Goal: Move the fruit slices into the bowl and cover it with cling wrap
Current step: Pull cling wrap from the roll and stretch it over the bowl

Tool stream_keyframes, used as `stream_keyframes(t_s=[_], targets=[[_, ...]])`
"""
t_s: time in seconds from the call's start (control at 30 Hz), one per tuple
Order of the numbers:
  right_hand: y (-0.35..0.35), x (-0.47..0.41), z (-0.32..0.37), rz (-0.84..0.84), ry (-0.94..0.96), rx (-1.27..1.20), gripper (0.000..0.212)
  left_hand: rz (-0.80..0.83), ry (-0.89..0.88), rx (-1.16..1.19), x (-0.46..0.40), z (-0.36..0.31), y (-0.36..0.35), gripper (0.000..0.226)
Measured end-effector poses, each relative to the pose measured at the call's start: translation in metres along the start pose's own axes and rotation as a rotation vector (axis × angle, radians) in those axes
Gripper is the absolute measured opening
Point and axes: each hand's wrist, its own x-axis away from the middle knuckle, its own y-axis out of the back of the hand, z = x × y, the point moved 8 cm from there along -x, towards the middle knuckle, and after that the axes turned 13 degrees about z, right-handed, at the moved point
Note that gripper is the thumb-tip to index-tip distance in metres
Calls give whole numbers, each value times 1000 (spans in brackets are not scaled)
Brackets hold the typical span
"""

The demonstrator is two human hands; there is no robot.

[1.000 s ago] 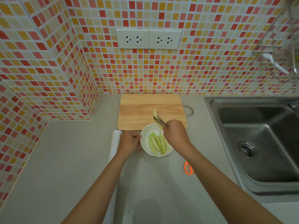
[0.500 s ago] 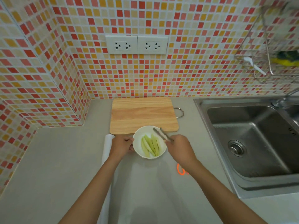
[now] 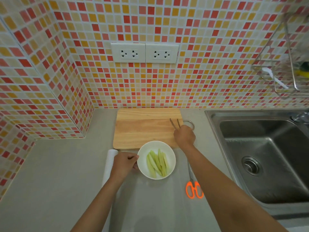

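Bench (image 3: 50, 173): grey, carrying every item below; a steel sink (image 3: 260, 158) is sitting at its right end.

Cutting board (image 3: 147, 128): wooden, lying against the tiled wall, no slices showing on it.

Cling wrap (image 3: 150, 203): a clear sheet is lying drawn out across the bench toward the viewer, and the bowl appears to be sitting on its far end. The white roll (image 3: 109, 163) is lying along the sheet's left edge, partly behind the left forearm.

Bowl (image 3: 156, 159): white, sitting just in front of the board's near edge.

Fruit slices (image 3: 157, 163): pale green wedges, all lying inside the bowl, so the moving part looks finished.

Left hand (image 3: 124, 163): fingers are curling round the bowl's left rim, steadying it.

Right hand (image 3: 184, 135): closing round the handle end of the tongs (image 3: 175, 123), whose tips are pointing away over the board's right side.

Scissors (image 3: 194, 186): orange-handled, lying on the bench to the right of the bowl.

Step in hand, as judged: parking the tongs. Laying them flat on the board, well apart from the bowl and film, is freeing the right hand; then the sheet wants lifting by both corners, pulling taut over the rim and pressing down all round.
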Motion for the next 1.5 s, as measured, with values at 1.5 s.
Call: stream_keyframes(t_s=[1.5], targets=[[-58,157,-61,270,239,-329,44,68,48,-22,60,17,-23,23]])
